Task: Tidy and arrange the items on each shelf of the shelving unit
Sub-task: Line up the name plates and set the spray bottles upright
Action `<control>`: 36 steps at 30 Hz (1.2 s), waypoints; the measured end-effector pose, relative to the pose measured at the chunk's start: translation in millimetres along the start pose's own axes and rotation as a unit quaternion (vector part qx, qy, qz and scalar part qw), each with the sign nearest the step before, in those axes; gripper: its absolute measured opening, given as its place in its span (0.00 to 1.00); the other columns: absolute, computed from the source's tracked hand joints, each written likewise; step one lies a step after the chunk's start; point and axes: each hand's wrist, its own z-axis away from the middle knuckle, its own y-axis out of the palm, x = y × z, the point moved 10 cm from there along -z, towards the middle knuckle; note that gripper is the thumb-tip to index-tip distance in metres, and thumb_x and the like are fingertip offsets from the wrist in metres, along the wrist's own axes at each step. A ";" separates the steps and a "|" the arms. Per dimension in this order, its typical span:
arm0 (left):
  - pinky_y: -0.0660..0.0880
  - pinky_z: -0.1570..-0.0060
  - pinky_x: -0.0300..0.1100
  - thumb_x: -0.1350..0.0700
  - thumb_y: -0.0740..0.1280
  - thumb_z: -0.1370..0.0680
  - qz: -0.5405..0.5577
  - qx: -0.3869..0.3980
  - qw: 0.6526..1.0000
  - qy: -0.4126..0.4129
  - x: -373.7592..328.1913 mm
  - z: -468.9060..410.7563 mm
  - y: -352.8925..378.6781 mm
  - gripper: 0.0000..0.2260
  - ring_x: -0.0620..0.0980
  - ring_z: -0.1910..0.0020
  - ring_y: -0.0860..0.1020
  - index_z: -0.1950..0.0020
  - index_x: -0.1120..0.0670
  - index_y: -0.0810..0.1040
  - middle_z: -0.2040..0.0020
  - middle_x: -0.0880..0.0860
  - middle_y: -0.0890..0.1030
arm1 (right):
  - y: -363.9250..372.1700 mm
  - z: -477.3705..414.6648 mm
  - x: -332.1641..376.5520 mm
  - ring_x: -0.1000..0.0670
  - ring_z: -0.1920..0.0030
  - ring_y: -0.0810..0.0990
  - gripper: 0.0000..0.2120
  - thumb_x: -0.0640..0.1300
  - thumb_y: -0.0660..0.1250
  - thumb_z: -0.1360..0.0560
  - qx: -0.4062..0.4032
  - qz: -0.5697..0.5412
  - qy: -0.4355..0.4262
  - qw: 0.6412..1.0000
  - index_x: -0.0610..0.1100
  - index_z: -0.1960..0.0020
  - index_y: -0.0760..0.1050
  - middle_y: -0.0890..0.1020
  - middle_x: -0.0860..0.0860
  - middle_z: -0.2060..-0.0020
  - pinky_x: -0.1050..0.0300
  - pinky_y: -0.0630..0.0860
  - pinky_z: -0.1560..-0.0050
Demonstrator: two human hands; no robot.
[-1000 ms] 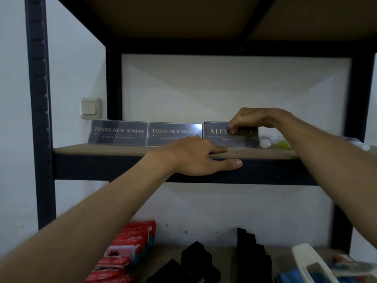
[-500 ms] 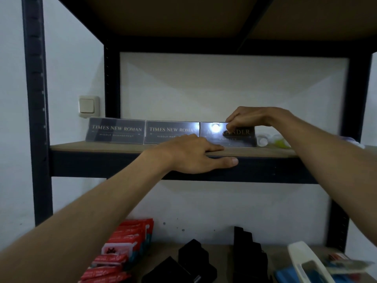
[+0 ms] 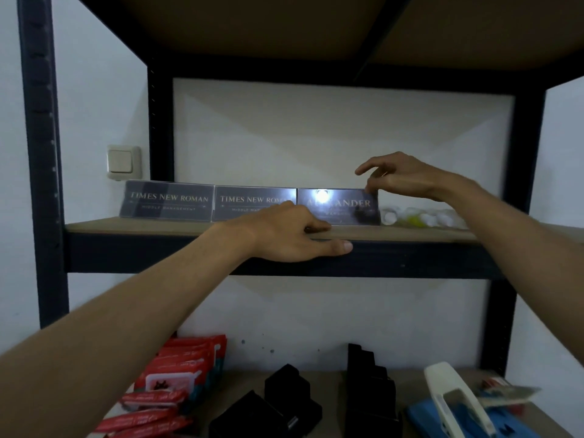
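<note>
A wall switch was seen at far left, beside the dark frame of the shelving unit. Three nameplates were lined up edge to edge on the middle shelf: a first nameplate and a second nameplate, both lettered TIMES NEW ROMAN, then a third nameplate, lettered ALEXANDER and marked by a glare spot. The left hand was laid over the shelf's front edge, its fingers relaxed and its thumb stretched along the rail. The right hand was held just above the third nameplate's upper right corner, fingers loosely spread and nothing gripped; contact with the corner could not be made out through blur. Small pale items were stood further right. Red packets and black holders were kept below.
</note>
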 end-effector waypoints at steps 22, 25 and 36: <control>0.77 0.47 0.45 0.22 0.62 0.34 -0.014 -0.040 0.998 0.052 -112.5 -57.1 18.0 0.36 0.44 0.48 0.77 0.35 0.43 0.79 0.47 0.45 0.79 | 15.3 38.2 -15.7 0.57 0.55 0.79 0.06 0.46 0.70 0.23 0.085 0.175 -0.075 0.978 0.54 0.47 0.81 0.83 0.53 0.52 0.62 0.73 0.55; 0.78 0.48 0.47 0.18 0.59 0.37 -0.011 -0.061 0.997 0.055 -116.6 -63.1 29.0 0.40 0.43 0.52 0.78 0.36 0.42 0.79 0.50 0.42 0.80 | 22.3 36.9 -9.7 0.52 0.53 0.79 0.07 0.44 0.66 0.23 0.102 0.189 -0.117 0.970 0.54 0.49 0.80 0.83 0.52 0.54 0.56 0.77 0.51; 0.75 0.41 0.52 0.23 0.54 0.29 -0.055 -0.049 0.997 0.023 -120.0 -54.2 30.6 0.32 0.42 0.59 0.74 0.29 0.36 0.71 0.65 0.37 0.71 | 22.4 30.0 -9.2 0.59 0.58 0.79 0.12 0.40 0.72 0.25 0.124 0.181 -0.165 0.962 0.54 0.45 0.83 0.83 0.54 0.57 0.58 0.76 0.53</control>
